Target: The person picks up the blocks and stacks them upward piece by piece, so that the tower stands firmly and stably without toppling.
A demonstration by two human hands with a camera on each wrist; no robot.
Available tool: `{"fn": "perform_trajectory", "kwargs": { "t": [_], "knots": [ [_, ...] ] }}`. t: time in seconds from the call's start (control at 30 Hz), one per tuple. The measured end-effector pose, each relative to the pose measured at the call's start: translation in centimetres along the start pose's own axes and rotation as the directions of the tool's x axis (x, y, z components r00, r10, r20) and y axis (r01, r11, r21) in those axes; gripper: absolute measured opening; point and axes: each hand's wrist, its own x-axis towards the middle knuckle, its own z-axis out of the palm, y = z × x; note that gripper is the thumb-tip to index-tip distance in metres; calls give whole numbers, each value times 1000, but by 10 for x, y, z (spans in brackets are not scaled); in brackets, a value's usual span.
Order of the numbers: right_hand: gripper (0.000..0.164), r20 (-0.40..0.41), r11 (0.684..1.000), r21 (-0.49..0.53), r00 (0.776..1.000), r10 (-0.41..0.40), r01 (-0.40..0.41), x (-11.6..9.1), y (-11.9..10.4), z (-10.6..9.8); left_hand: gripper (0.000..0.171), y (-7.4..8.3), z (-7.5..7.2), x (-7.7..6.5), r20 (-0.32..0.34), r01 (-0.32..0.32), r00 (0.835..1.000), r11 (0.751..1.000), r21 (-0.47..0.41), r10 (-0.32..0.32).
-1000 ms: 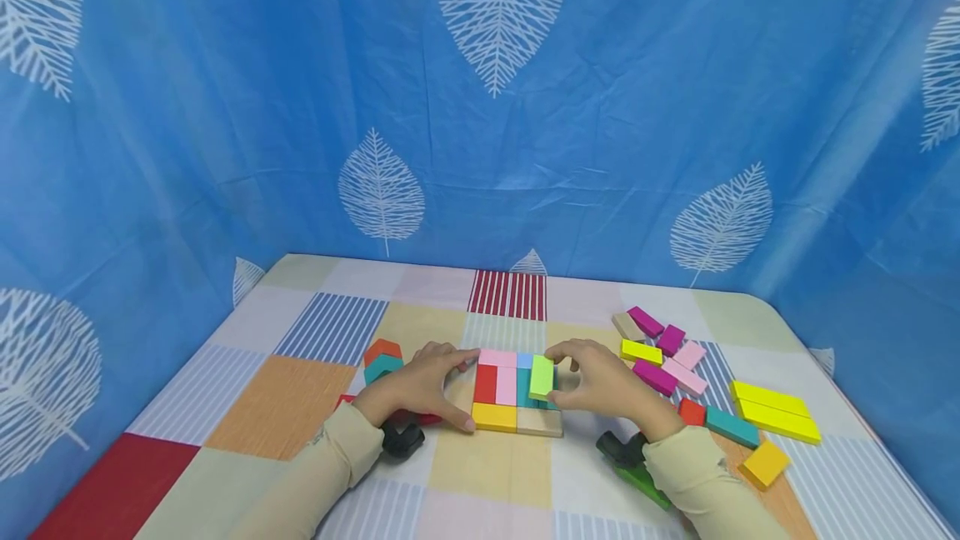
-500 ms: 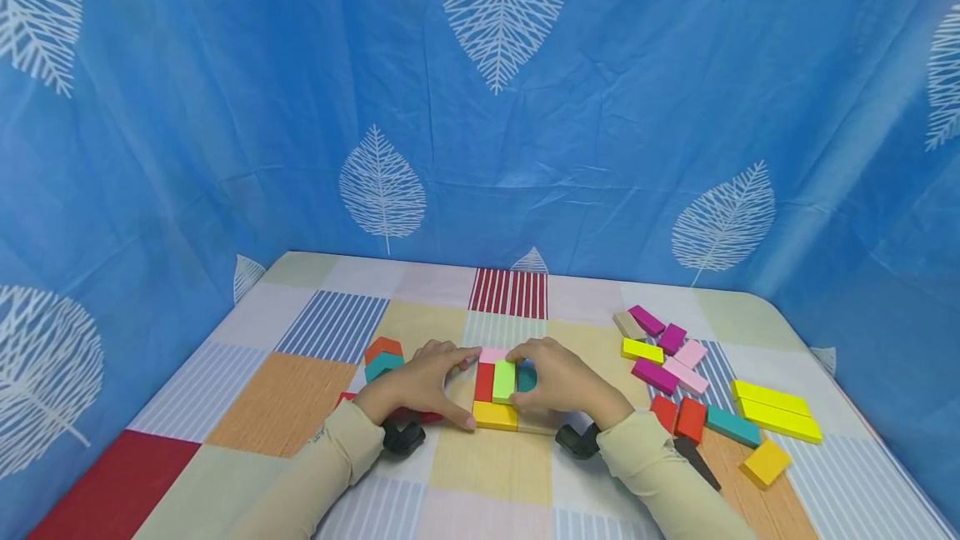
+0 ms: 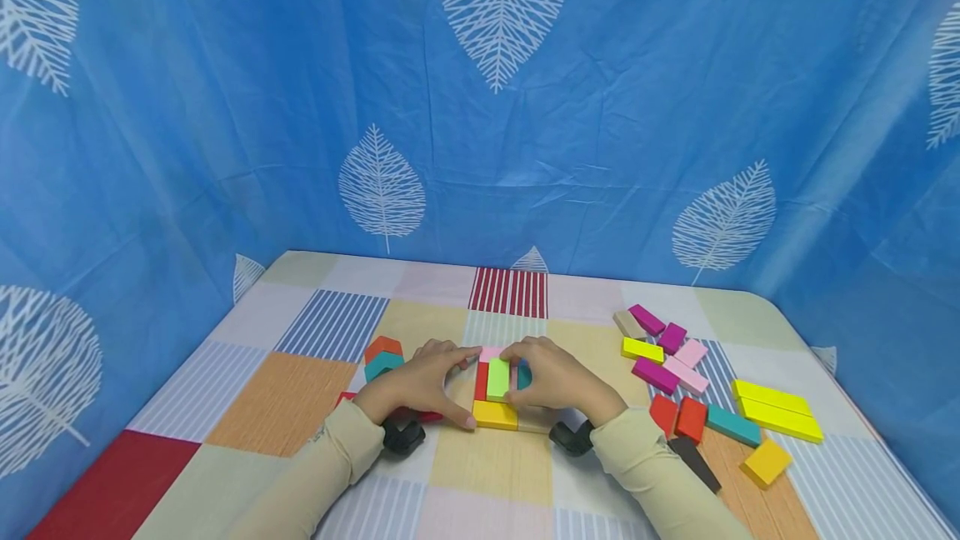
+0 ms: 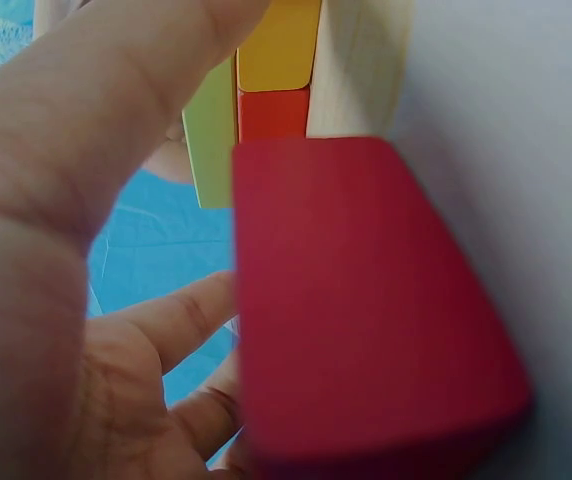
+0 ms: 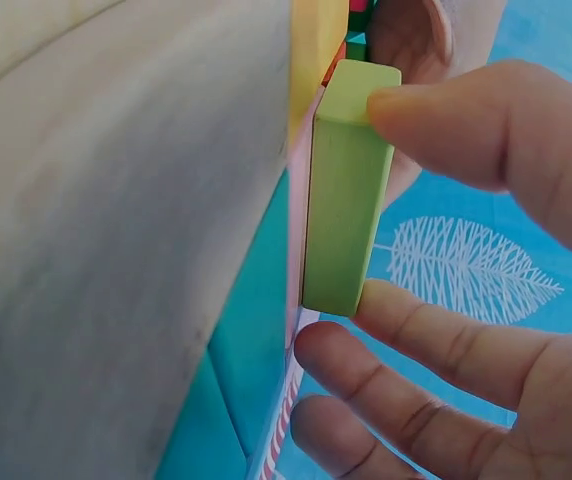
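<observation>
My right hand [image 3: 555, 377] pinches a light green block [image 3: 498, 379] by its two ends, thumb at the near end and a fingertip at the far one. The block is over a flat layer of blocks, overlapping the red block [image 3: 481, 382]; in the right wrist view it sits right at the pink block's face. Around it in the layer are a yellow-orange block [image 3: 495, 415], a pink block [image 3: 491, 352], a teal block [image 3: 524, 375] and a plain wooden block [image 3: 534, 421]. My left hand [image 3: 423, 382] spans the layer's left side, thumb and index spread.
An orange block [image 3: 383, 347] and a teal block [image 3: 383, 365] lie left of the left hand. A dark red block [image 4: 356, 300] is close by the left wrist. Several loose blocks, including two long yellow ones [image 3: 776, 411] and a black one [image 3: 695, 463], lie at the right.
My right hand has carried the light green block leftward, from over the teal blocks to over the pink and red ones. The left hand has stayed in place.
</observation>
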Motion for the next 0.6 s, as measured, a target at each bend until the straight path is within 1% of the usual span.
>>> {"fn": "perform_trajectory", "kwargs": {
  "t": [0.2, 0.3, 0.4, 0.47, 0.6],
  "knots": [
    [56, 7, 1000, 7, 1000, 15, -15, -1, 0, -1, 104, 2, 0, 0, -1, 4, 1000, 1000, -5, -4],
    [62, 14, 1000, 19, 1000, 16, -17, -3, 1, -4, 104, 2, 1, 0, 0, 5, 1000, 1000, -8, -5],
    [67, 11, 998, 52, 1000, 28, -29, -9, 5, -12, 105, 2, 2, 0, -5, -1, 1000, 1000, -10, 1],
    [64, -4, 996, 83, 999, 36, -36, -15, 11, -21, 104, 2, 2, 0, -8, -1, 1000, 1000, -17, 1],
    [48, -68, 990, 132, 996, 49, -40, -28, 30, -41, 104, 2, 3, -1, -17, -6, 1000, 1000, -17, 6]
  ]
}}
